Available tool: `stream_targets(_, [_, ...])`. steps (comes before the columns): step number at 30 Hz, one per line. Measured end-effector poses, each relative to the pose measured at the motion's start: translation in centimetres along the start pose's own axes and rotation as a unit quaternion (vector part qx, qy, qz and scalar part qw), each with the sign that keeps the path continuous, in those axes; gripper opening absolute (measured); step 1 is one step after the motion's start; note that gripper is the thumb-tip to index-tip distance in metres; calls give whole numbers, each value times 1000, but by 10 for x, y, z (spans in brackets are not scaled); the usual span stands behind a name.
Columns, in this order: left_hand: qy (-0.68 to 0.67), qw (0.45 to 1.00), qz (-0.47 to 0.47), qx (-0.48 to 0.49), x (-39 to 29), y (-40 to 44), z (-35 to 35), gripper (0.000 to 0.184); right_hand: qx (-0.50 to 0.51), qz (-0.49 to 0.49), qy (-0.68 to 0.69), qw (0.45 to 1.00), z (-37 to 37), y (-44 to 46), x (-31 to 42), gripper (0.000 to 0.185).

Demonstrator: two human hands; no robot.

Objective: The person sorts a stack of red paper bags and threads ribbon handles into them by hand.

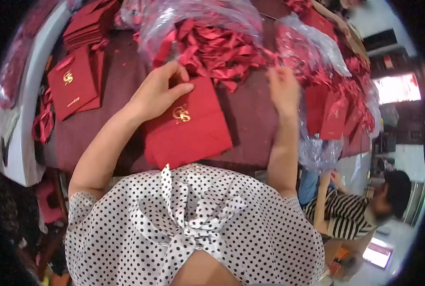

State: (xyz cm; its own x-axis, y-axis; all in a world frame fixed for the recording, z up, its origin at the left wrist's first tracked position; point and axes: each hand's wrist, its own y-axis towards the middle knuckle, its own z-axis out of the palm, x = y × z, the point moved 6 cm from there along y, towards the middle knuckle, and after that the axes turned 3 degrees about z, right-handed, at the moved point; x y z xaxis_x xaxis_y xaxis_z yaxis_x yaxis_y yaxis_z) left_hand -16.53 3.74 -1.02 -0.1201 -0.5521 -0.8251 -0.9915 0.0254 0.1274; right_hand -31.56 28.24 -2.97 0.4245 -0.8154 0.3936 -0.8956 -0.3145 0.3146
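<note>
A red paper gift bag (193, 131) with a gold emblem lies flat in front of me, on top of at least one more red piece. My left hand (162, 90) pinches its top edge between thumb and fingers. To the right, my right hand (284, 90) is raised with its fingers pinched together, slightly blurred, and a strip of red ribbon (271, 57) runs from the fingertips towards the pile. Beyond the bag, a heap of red ribbons (217, 50) spills out of a clear plastic bag (198, 14).
At the left lie red bags (74, 86) with ribbon handles, and a stack of folded bags (88, 28) behind them. More red bags (334, 109) and plastic wrap (317, 148) cover the right side. A person (343, 209) in a striped shirt sits at the right.
</note>
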Motion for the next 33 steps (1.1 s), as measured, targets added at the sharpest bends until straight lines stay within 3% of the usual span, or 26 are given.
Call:
stream_targets(2, [-64, 998, 4, -20, 9, 4, -7, 23, -72, 67, 163, 982, -21, -8, -9, 21])
stream_targets(3, [-95, 994, 42, -40, 15, 6, -7, 18, -35, 115, 261, 958, -35, -15, -3, 16])
stream_targets(4, [-120, 993, 14, -12, 11, 4, -8, 15, -24, 144, 354, 924, -46, -25, 5, 14])
stream_targets(6, [-148, 989, 2, 15, 4, 5, -11, 11, -34, 112, 465, 878, -69, -44, 22, 14])
stream_targets(8, [-178, 984, -12, 20, 10, 6, -12, 11, 9, 24, 641, 767, -88, -65, 37, 13])
stream_targets(10, [-207, 977, -19, 36, 9, 5, -12, 12, -11, -20, 728, 685, -106, -83, 36, 11])
stream_targets(12, [-239, 969, -35, 49, 7, 2, -14, 13, 27, -43, 807, 589, -117, -90, 30, 36])
stream_targets(13, [-269, 960, -47, 65, 6, 1, -12, 14, 1, -61, 808, 586, -123, -92, 26, 34])
stream_targets(14, [-270, 960, -47, 62, 5, 1, -14, 14, 4, -61, 807, 587, -124, -94, 25, 34])
stream_targets(16, [-269, 958, -9, 104, -1, 1, -9, 16, -58, -108, 650, 750, -133, -96, 34, 30])
stream_targets(17, [-269, 958, -9, 102, -1, 1, -9, 16, -139, 1, 615, 777, -130, -99, 34, 28])
stream_targets(20, [-267, 958, -11, 106, -2, -2, -11, 18, -157, -161, 319, 921, -125, -82, 96, 15])
stream_targets(22, [-251, 963, -27, 96, -4, -5, -11, 19, -38, -73, 406, 910, -98, -75, 122, 10])
stream_targets(24, [-187, 977, -15, 101, -5, -5, -11, 19, 105, -66, 343, 931, -69, -75, 142, 10])
stream_targets(27, [-96, 990, 31, 98, -7, -5, -10, 18, 132, -83, 373, 914, -38, -69, 162, 13])
stream_targets(31, [-361, 916, -37, 172, -4, -7, -13, 16, 142, -154, 334, 919, -26, -63, 171, 15])
stream_targets(33, [-426, 886, -44, 177, -5, -7, -13, 16, 150, -108, 365, 913, -24, -65, 169, 16])
